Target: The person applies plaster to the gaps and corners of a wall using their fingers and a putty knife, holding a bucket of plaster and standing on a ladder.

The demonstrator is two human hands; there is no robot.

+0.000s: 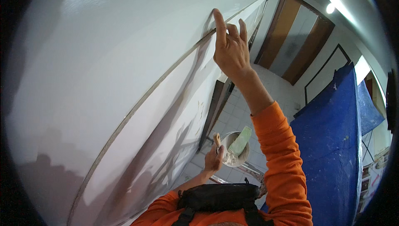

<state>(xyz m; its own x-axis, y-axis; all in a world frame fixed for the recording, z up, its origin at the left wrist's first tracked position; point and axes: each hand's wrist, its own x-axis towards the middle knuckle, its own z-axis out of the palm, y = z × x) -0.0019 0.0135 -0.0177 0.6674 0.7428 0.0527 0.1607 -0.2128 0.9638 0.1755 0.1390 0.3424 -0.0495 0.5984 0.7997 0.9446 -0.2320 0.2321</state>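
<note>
My right hand (pixel 233 51) is raised to the white wall (pixel 116 39). Its index finger is stretched out and the fingertip appears to touch the surface, just above a long grey-brown edge strip (pixel 143 100). Nothing shows in this hand. Lower down, my left hand (pixel 213 159) is closed around a wooden-handled tool (pixel 217 139), whose working end is hidden. The same hand is at the rim of a round white bowl (pixel 246 156); whether it also grips the bowl, I cannot tell. White paste (pixel 230 158) and a pale green flat tool (pixel 240 141) are in the bowl.
A blue sheet (pixel 322 143) hangs along the right side. Far ahead is a brown and grey panelled door (pixel 293 37). White floor tiles (pixel 232 105) lie below, with metal bars (pixel 251 171) under the bowl. A black pouch (pixel 218 197) is strapped across my chest.
</note>
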